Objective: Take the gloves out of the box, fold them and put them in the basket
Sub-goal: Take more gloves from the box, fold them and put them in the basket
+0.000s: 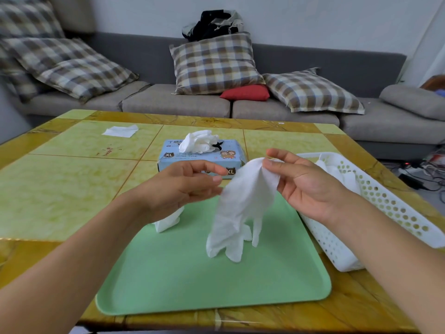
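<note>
The left hand point(185, 182), fingers loosely curled and holding nothing, reaches toward the glove point(237, 208) that the right hand point(305, 186) pinches by its cuff above the tray point(192, 285) (unfolded yet). Folding likely comes next, then the basket point(385, 203) just right of that hand.

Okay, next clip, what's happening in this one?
A person is working through a box of gloves at a table. The right hand pinches the cuff of a white glove that hangs over a green tray, still unfolded. The left hand is beside it, fingers loosely curled, not clearly gripping. More gloves poke out of the box, and some white ones already lie in the basket.
</note>
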Demonstrator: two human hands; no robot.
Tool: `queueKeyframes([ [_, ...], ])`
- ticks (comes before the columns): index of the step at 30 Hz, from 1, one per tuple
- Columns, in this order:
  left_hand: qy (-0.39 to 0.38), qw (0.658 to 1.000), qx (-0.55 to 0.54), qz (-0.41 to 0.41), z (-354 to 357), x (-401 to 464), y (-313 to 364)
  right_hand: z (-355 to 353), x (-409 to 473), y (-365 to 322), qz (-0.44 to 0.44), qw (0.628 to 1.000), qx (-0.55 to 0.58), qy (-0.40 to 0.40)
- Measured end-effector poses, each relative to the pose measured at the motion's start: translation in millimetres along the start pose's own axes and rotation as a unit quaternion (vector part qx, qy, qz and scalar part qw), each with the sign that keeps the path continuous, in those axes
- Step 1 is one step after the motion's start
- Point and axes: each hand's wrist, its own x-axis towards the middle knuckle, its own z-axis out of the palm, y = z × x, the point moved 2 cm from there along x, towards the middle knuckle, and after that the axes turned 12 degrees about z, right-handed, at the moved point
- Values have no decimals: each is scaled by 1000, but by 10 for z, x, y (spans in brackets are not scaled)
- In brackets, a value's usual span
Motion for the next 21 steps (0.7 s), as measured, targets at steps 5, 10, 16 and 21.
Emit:
queueKeyframes([
  [5, -54, 995, -53, -65, 180, -41, -86, 75, -51, 78, 33, 998, -40, -27],
  [10, -43, 998, -3, -47, 289, -42, -98, 113, -111, 68, 31, 997, -38, -66],
  [16, -17, 998, -6, -59, 237, -32, -113, 37, -84, 298, 180, 956, -224, -61],
  [21, -103, 986, -34, -125, 186, -71, -133, 32, -32, 319, 215, 942, -232, -113],
])
